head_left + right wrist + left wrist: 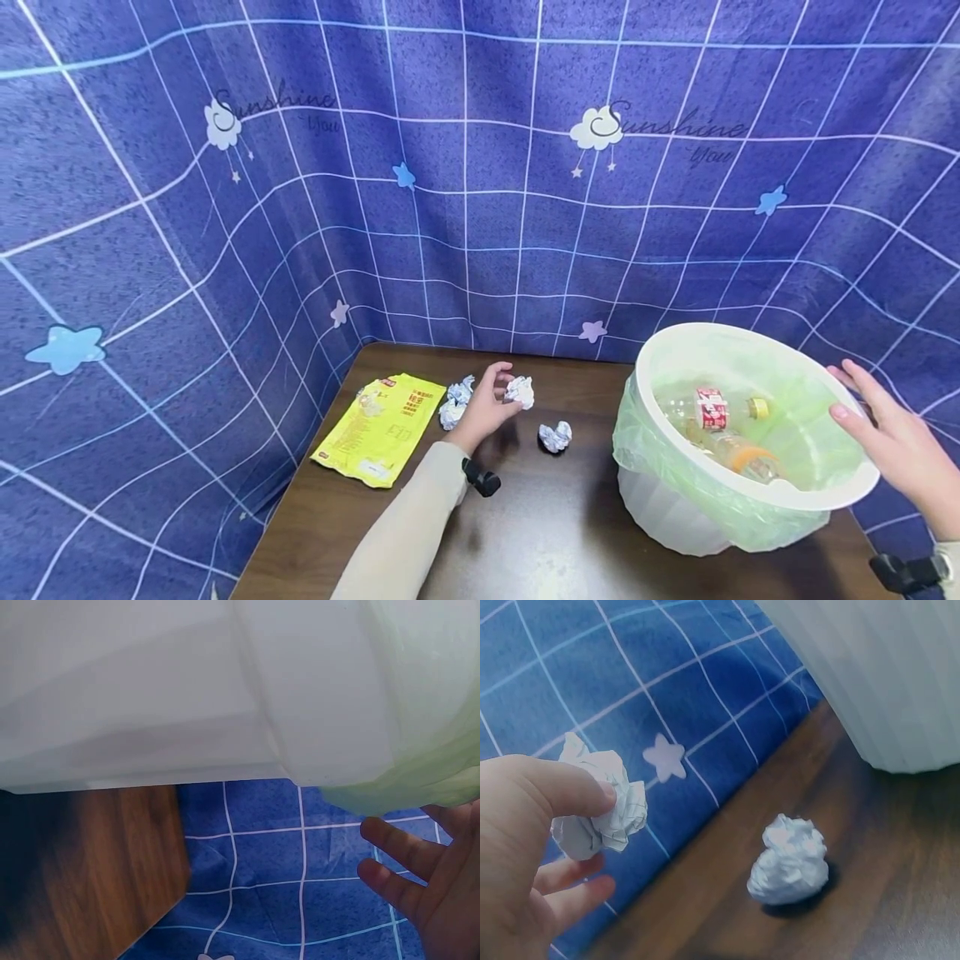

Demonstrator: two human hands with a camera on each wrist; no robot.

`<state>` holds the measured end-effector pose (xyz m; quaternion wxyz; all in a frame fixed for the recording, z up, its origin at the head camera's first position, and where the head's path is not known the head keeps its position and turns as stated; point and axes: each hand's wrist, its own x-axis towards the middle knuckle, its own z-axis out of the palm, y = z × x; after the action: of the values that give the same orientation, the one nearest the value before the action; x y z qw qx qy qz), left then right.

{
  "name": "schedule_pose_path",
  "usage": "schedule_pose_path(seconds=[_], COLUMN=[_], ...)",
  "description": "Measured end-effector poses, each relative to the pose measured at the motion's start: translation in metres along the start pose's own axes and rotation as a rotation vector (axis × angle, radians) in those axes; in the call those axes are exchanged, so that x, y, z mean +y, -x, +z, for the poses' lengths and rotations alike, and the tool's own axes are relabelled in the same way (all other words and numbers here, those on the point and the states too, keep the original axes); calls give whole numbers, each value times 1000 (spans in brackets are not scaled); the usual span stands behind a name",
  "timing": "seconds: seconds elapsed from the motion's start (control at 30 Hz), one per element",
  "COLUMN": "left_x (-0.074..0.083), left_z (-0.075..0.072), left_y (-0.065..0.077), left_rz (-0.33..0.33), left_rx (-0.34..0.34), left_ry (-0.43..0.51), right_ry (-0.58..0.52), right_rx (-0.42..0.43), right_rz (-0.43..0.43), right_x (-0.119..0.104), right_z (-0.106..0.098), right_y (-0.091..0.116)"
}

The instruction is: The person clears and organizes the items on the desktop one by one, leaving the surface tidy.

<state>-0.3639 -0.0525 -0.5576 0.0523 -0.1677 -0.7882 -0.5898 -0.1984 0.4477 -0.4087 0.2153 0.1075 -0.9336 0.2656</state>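
My left hand (pixel 489 408) pinches a crumpled paper ball (pixel 521 392) between thumb and fingers, above the table. In the left wrist view the thumb presses on this paper ball (pixel 607 799), with two fingers free below it. Another paper ball (pixel 555 437) lies on the table to its right, and more crumpled paper (pixel 454 408) lies just left of the hand. At the right stands a white trash bin (pixel 660 500) with a green liner. Beside the bin's right rim is my right hand (pixel 892 433), fingers extended; whether it touches the rim I cannot tell.
Inside the bin lie plastic bottles, one with a red label (pixel 711 408) and one with an orange band (pixel 752 457). A flat yellow packet (pixel 382 429) lies on the brown table (pixel 525 533) at the left. A blue patterned curtain (pixel 487 208) hangs behind.
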Motion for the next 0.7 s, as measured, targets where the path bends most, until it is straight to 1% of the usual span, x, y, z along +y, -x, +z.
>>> schedule_pose_path(seconds=[0.13, 0.33, 0.7], left_x=[13, 35, 80], left_z=[-2, -3, 4], left_y=[-4, -11, -24], left_rz=[17, 65, 151], left_rx=[0, 10, -12], left_ry=[-30, -68, -64], right_ry=[-9, -14, -1], right_rx=[8, 8, -7], right_rz=[-12, -14, 9], right_x=[-1, -2, -2], right_z=[0, 0, -1], right_y=[0, 0, 0])
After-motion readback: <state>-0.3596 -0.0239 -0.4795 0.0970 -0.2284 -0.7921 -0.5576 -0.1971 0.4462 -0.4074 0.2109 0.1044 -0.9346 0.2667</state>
